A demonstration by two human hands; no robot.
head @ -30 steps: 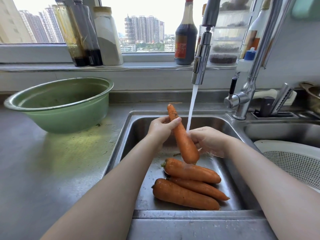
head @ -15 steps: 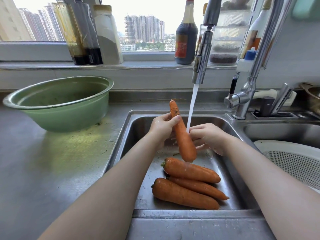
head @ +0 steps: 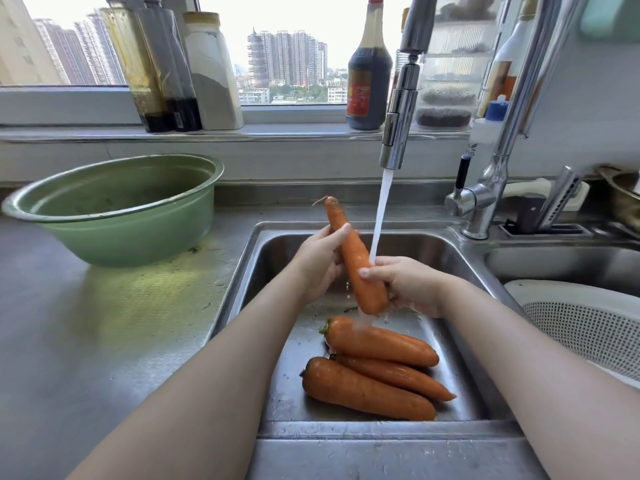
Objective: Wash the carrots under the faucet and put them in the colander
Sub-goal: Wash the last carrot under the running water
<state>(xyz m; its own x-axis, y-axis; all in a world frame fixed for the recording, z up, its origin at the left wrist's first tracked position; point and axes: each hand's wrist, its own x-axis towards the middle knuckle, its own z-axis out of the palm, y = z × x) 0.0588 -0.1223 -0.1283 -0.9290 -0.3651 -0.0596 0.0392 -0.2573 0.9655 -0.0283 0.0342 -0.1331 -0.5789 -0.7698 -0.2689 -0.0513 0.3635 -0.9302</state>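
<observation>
An orange carrot (head: 353,251) stands nearly upright over the steel sink (head: 287,244), thin tip pointing up. My left hand (head: 320,263) grips its upper half, thumb across the front. My right hand (head: 407,284) curls round its thick lower half. Water runs from the pull-down faucet (head: 398,109) onto my right hand and the carrot. Three more carrots (head: 374,368) lie on the sink floor below. The white colander (head: 585,323) sits in the right basin.
A green basin (head: 114,209) stands on the steel counter to the left. Bottles and jars (head: 173,67) line the windowsill. The faucet base and lever (head: 481,199) rise behind the sink's right corner, beside a slotted holder (head: 547,223).
The carrot has risen a little and stands more upright. My right hand has moved in from beside it and now wraps its lower half under the stream.
</observation>
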